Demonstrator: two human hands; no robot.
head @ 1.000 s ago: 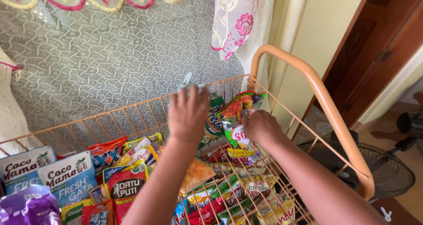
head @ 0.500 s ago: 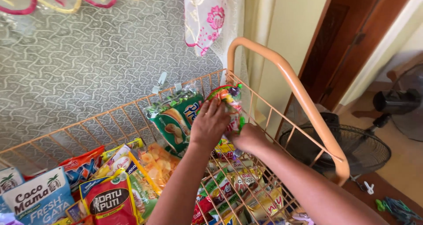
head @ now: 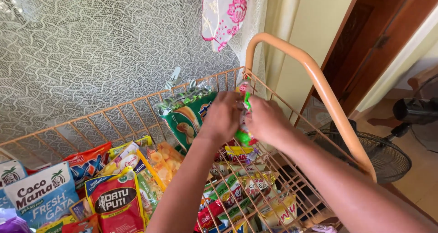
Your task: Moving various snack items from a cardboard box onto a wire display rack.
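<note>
Both of my hands meet at the far right corner of an orange wire basket rack (head: 114,116). My left hand (head: 223,116) and my right hand (head: 264,121) together pinch a small bright green and red snack packet (head: 245,135), held upright between them against the rack's corner. Just left of my left hand hangs a large green snack bag (head: 185,119), clipped to the rack's top wire with pale clothespins (head: 173,80). Below my hands lie several small yellow and red snack packets (head: 248,183).
The rack's thick orange tube handle (head: 315,78) arches on the right. More pouches fill the basket at left: a red sauce pouch (head: 116,201) and a blue-white pouch (head: 39,196). A lace curtain (head: 91,55) hangs behind. A black floor fan (head: 383,155) stands at right.
The view has shifted right and closer. My hands have come together at the rack's corner around the green and red packet; the green bag now hangs clipped at left.
</note>
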